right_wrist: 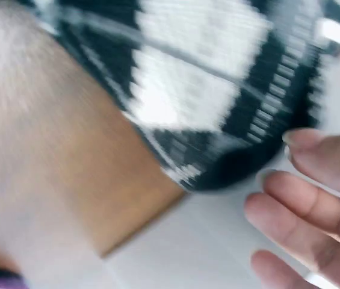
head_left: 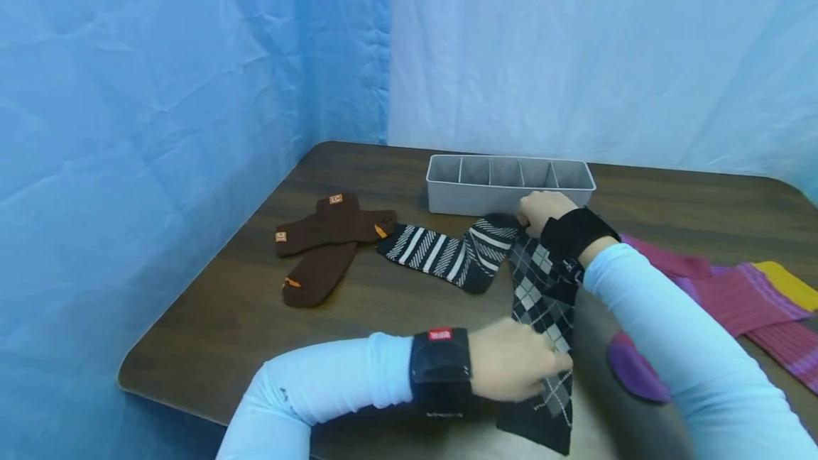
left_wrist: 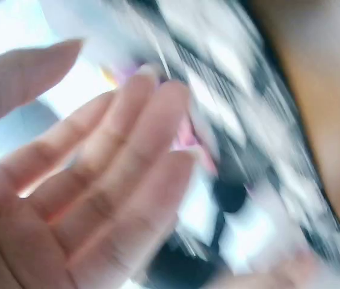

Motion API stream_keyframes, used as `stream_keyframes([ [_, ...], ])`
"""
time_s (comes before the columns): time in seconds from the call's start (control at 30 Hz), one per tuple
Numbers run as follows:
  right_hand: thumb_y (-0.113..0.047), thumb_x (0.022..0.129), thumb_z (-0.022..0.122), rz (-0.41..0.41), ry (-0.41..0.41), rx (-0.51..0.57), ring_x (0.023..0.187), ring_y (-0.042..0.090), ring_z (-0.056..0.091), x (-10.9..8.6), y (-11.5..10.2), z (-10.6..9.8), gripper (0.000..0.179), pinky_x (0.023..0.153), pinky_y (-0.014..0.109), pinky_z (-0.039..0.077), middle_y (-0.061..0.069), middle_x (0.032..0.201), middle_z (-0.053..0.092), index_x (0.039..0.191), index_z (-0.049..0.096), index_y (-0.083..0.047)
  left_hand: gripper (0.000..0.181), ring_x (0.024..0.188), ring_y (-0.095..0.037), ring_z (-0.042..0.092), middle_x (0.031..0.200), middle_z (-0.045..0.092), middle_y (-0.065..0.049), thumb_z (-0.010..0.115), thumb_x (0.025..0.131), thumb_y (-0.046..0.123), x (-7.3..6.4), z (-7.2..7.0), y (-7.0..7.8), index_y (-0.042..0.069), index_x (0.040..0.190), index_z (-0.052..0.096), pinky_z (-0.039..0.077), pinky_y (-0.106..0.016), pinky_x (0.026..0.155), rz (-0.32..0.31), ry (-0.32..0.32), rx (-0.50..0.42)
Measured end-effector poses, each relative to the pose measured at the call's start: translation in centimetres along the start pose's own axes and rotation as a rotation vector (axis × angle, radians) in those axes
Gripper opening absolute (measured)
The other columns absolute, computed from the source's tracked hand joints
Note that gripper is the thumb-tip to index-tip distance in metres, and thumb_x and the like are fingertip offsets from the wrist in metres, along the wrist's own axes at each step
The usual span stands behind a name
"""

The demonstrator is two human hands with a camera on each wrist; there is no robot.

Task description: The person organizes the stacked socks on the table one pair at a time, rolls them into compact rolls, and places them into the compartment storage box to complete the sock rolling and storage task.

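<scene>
A black, grey and white argyle sock [head_left: 529, 293] lies lengthwise on the table, below the grey divided box. Over its lower part is my left hand [head_left: 517, 362]; in the left wrist view the fingers [left_wrist: 121, 162] are nearly straight, the thumb held apart, and the argyle pattern is blurred behind them. My right hand [head_left: 544, 210] is at the sock's far end, by the box front. In the right wrist view the thumb and fingers [right_wrist: 314, 205] are spread apart, with the thumb tip right at the sock's dark edge.
The grey box [head_left: 505, 197] with several compartments stands at the back. A black-and-white striped sock [head_left: 434, 254] lies left of the argyle one. Brown socks [head_left: 332, 233] lie crossed farther left. Pink, purple and yellow socks [head_left: 741, 293] lie at right, partly behind my right arm.
</scene>
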State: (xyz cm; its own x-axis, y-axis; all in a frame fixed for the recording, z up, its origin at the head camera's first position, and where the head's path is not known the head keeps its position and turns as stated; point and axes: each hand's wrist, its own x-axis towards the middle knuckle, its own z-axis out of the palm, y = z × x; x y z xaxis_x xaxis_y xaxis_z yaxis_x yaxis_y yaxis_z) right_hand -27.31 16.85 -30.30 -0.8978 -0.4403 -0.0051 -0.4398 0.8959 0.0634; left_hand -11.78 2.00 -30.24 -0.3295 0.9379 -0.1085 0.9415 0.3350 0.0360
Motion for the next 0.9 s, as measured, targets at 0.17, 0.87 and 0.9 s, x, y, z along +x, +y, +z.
stream_keyframes([
  [0.17, -0.007, 0.075, 0.060, 0.013, 0.154, 0.024, 0.060, 0.018, 0.056, 0.6, -0.3, -1.3, 0.008, 0.060, 0.033, 0.047, 0.007, 0.073, 0.064, 0.081, 0.065, -0.006, 0.026, 0.074, -0.004, 0.055, 0.089, 0.060, 0.004, 0.057, 0.076, 0.009, -4.7, -0.3, -6.9, 0.015, 0.102, 0.057, 0.041, -0.012, 0.060, -0.215, 0.241, 0.013],
  [0.87, -0.006, 0.071, 0.064, 0.206, -0.006, 0.175, 0.057, 0.020, 0.053, 2.2, -4.1, 0.7, 0.007, 0.056, 0.031, 0.045, 0.009, 0.066, 0.061, 0.075, 0.062, -0.001, 0.022, 0.077, -0.018, 0.057, 0.085, 0.059, -0.004, 0.061, 0.067, -0.002, -8.6, 3.4, -16.5, 0.010, 0.086, 0.064, 0.045, -0.032, 0.066, -0.573, 0.069, 0.074],
  [0.9, -0.006, 0.071, 0.063, 0.201, -0.010, 0.169, 0.058, 0.020, 0.053, 2.1, -4.1, 0.8, 0.007, 0.056, 0.032, 0.046, 0.009, 0.067, 0.061, 0.075, 0.062, 0.000, 0.019, 0.075, -0.017, 0.056, 0.083, 0.059, -0.003, 0.062, 0.067, -0.002, -8.6, 3.4, -16.3, 0.010, 0.082, 0.064, 0.045, -0.032, 0.064, -0.583, 0.068, 0.073],
])
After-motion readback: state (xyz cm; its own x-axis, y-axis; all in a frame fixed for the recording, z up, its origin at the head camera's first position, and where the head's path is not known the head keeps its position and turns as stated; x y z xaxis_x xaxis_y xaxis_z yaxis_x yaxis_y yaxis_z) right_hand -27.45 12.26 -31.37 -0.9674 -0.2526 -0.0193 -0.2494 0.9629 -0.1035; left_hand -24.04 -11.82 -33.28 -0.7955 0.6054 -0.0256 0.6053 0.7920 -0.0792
